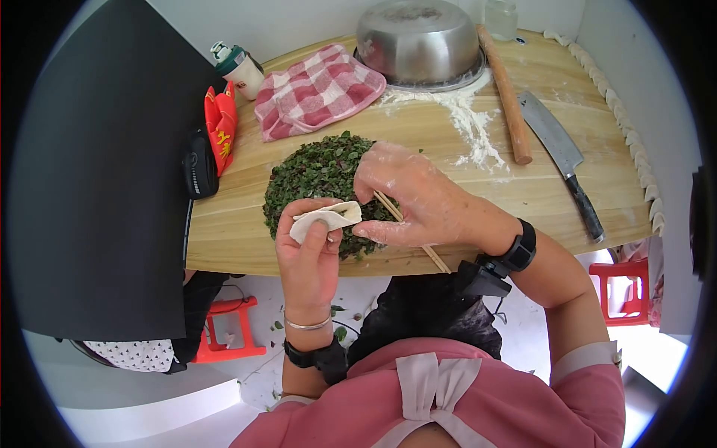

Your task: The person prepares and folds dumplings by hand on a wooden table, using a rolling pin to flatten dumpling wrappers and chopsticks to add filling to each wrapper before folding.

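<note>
My left hand [310, 250] is closed around a dumpling [328, 218], a folded white dough wrapper with its upper edge parted at the right. The thumb presses on its front, over the chopped greens. Close to the dumpling's right end is my right hand [407, 198], dusted with flour, its thumb and forefinger apart. A pair of chopsticks [436, 259] runs slantwise beneath the right hand, their lower ends near the table's front edge. Behind both hands a mound of chopped dark green leaves [310, 168] hides most of whatever holds it.
On the wooden table [231, 243] are a checked cloth [321, 89], an overturned metal basin [418, 45], spilled flour [470, 127], a rolling pin [508, 97] and a cleaver [556, 142]. Dumplings [631, 134] line the right edge. A bottle [240, 71] stands back left.
</note>
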`<state>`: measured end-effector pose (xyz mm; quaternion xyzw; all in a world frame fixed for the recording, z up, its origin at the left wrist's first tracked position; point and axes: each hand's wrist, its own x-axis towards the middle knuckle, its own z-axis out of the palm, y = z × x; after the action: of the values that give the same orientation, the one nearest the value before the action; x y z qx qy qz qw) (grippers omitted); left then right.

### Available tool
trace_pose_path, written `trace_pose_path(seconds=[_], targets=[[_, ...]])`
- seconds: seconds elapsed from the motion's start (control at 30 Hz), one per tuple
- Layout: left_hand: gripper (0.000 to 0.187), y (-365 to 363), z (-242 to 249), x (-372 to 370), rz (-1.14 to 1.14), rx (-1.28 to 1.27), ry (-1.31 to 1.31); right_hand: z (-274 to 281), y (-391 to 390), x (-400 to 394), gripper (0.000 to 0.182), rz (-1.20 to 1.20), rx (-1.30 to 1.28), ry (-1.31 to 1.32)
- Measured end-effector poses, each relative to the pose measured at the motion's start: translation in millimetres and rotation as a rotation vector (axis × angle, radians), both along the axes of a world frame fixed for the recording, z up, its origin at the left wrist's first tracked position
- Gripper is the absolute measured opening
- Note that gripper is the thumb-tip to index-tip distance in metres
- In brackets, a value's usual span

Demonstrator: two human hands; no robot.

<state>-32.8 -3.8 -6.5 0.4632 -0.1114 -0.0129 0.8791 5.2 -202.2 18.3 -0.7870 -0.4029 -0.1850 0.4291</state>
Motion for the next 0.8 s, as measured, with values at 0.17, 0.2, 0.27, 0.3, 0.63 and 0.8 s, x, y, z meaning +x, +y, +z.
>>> trace_pose_path(seconds=[0.17, 0.2, 0.27, 0.3, 0.63, 0.8], targets=[[0.024, 1.4, 0.1, 0.0, -0.011, -0.026, 0.014, -6.7, 3.1, 0.7, 0.029, 0.107, 0.014, -0.008], [0.024, 2.2, -1.0, 0.2, -0.026, -0.040, 0.008, -6.2, 2.9, -0.2, 0.029, 0.107, 0.013, -0.008], [0.024, -1.0, 1.1, -1.0, 0.006, -0.002, 0.025, -4.4, 2.6, -2.0, 0.026, 0.087, -0.001, 0.013], [0.024, -2.3, 1.9, -1.3, 0.038, 0.036, 0.043, -4.3, 2.7, -2.4, 0.026, 0.087, -0.001, 0.013], [0.024, -4.3, 1.8, -2.5, 0.048, 0.015, 0.011, -8.4, 9.6, -2.3, 0.013, 0.091, 0.037, 0.010], [0.025, -1.6, -2.3, -2.0, -0.012, -0.014, 0.006, -8.3, 11.3, -2.8, 0.013, 0.137, 0.094, 0.017]])
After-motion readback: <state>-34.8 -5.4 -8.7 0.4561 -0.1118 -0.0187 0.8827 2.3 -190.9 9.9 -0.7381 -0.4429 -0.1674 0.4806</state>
